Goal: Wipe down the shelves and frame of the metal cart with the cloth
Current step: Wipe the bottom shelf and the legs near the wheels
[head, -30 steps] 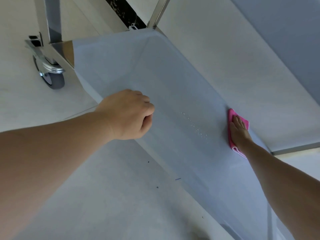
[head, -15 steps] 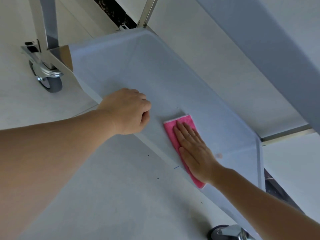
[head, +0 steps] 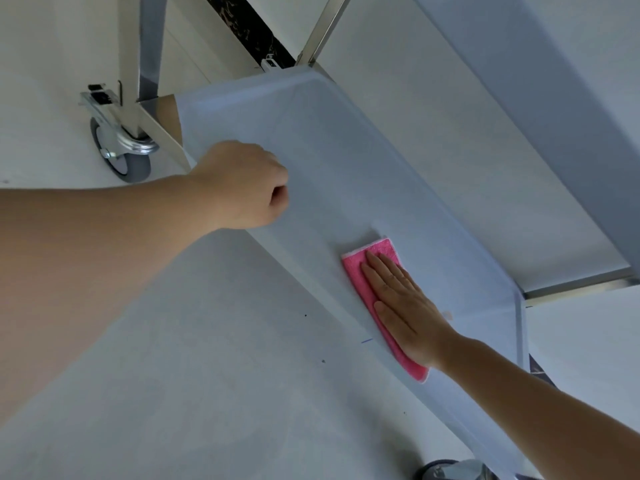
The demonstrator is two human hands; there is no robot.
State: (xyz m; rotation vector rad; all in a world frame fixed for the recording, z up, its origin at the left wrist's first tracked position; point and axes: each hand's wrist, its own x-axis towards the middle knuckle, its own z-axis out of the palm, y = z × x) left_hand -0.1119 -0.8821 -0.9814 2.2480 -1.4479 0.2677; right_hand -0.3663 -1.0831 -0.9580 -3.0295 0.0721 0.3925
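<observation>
Four of my right fingers (head: 384, 275) are lying flat and spread on the pink cloth (head: 360, 275), my right hand (head: 405, 306) pressing it onto the lower shelf (head: 332, 168) right of the frame's centre, gripping nothing. My left hand (head: 242, 185) is curling into a loose fist at the shelf's near edge, left of centre; I cannot tell if it is grasping the rim. Further out, a caster wheel (head: 121, 157) and metal leg (head: 145, 46) are sitting upper left.

A pale, smooth floor (head: 214, 393) is seen throughout, crossed by a dark marbled strip (head: 249, 27), possibly a threshold.
</observation>
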